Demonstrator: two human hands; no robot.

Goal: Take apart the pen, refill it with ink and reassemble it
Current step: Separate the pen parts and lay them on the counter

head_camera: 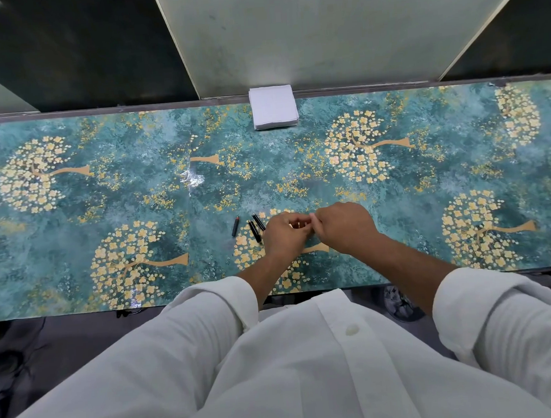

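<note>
White sleeves (210, 316) are framing both hands, left hand (282, 233) and right hand (344, 224), pinching a small gold-glinting pen part (297, 224) together over the bench (101, 196). Judging by the loose dark pieces (256, 228) lying beside them, they are working mid-disassembly or refitting; next comes a careful twist.

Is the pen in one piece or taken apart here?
Taken apart: three dark pieces lie on the table beside the left hand; both hands hold another.

You have one wide-angle view, from your head. It looks steeply down over your chest at the tabletop (102, 206). Your hands sit close, low-centre.
</note>
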